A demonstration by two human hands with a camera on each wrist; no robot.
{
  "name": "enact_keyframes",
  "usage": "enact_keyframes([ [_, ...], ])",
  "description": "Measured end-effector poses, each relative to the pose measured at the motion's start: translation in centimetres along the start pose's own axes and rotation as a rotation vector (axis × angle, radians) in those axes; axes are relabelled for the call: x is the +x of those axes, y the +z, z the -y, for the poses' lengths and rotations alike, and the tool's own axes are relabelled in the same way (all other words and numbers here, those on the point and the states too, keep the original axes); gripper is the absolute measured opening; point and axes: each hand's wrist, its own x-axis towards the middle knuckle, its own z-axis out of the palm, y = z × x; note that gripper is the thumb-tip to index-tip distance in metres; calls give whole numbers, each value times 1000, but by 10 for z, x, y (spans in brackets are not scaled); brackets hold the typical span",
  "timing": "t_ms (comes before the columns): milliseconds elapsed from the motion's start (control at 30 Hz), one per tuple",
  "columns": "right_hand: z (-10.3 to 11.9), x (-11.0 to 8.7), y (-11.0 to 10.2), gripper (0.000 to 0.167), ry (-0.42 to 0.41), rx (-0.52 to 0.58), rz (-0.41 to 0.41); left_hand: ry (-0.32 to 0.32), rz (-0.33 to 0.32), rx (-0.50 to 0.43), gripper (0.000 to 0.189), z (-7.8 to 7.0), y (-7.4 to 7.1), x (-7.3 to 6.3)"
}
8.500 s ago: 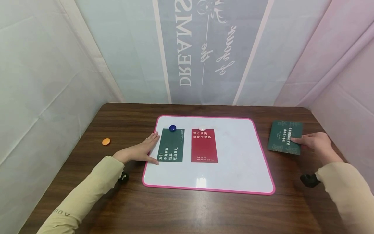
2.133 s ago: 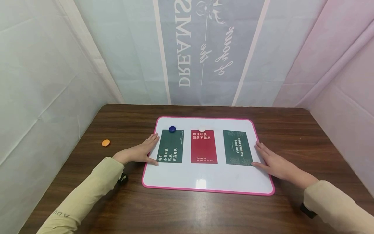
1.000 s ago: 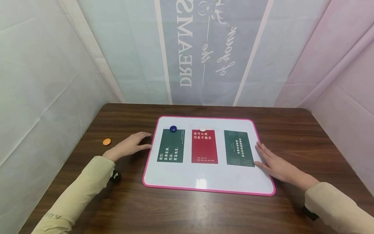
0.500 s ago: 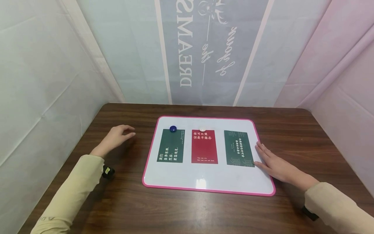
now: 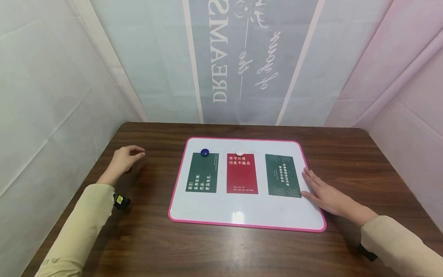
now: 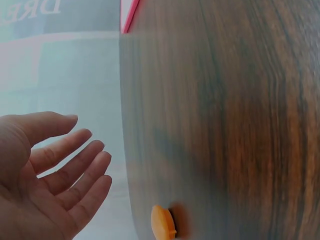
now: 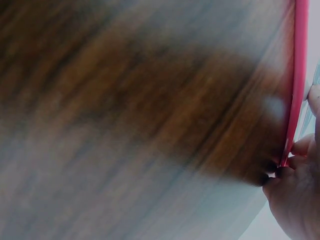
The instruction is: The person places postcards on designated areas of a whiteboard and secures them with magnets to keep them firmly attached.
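Observation:
My left hand [image 5: 122,161] is raised over the left side of the table, its fingers relaxed and holding nothing. Below those fingers in the left wrist view lies a round orange magnet [image 6: 161,223]; in the head view the hand hides it. My right hand [image 5: 324,193] rests with straight fingers on the right edge of a pink-rimmed whiteboard [image 5: 204,207]. Its thumb touches the lower right corner of a green card [image 5: 283,175], which has no magnet on it. A red card [image 5: 241,179] with a white magnet [image 5: 240,152] lies in the board's middle.
On the board's left part is another green card [image 5: 203,173], a blue magnet [image 5: 205,152] at its top edge. The board lies flat on a dark wooden table [image 5: 221,250]. Fabric curtains [image 5: 166,77] stand behind the table and at both sides.
Earlier my right hand held the right green card off the board; now that card lies on it. My left hand has left the board's left edge and moved left over the orange magnet.

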Motion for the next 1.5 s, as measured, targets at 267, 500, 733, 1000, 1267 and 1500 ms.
enact_keyframes([
  [267,0,-1,-1,84,-6,3,-3,-32,0,-2,37,9,-5,-3],
  [500,-1,-1,1,84,-5,3,-2,-91,-18,-17,36,21,-5,-3],
  [733,-1,-1,1,84,-1,-1,-4,-166,4,-47,39,29,-9,-6],
  [1000,1,-1,0,84,3,2,-3,-223,63,-77,45,36,-13,-8],
  [1267,2,0,-1,85,7,3,3,-300,84,-166,44,42,-15,-7],
  [1500,0,0,0,85,2,3,2,-358,72,-225,40,50,-12,-6],
])
